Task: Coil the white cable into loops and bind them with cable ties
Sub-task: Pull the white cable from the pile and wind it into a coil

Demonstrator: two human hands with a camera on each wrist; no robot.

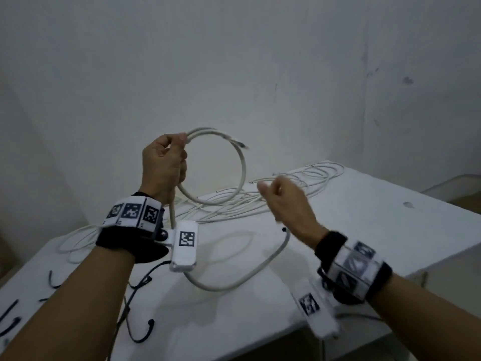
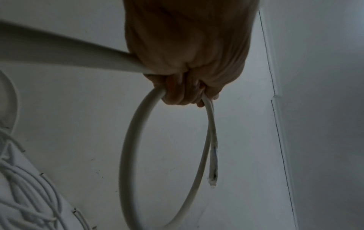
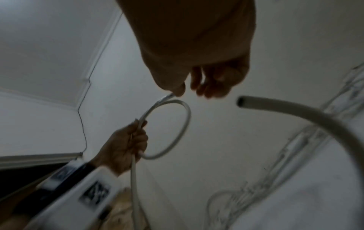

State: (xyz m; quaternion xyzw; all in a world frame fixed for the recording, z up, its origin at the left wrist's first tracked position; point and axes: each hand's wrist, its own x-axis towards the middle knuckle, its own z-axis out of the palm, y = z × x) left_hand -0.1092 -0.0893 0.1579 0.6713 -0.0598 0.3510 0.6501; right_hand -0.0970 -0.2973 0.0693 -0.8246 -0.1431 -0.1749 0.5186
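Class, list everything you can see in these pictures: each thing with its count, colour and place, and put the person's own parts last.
White cable: one, off-white, first loop held up in the air, free end hanging above the table.
Thin wires: a tangled heap, count unclear, white, far side of the table.
Cable ties: several, black, near left of the table.
Table: one, white, against the wall.
Wrist cameras: two, white, strapped on.
Left hand: grip closed round the loop.
Right hand: fingers curled; blurred, so whether it holds anything is unclear.
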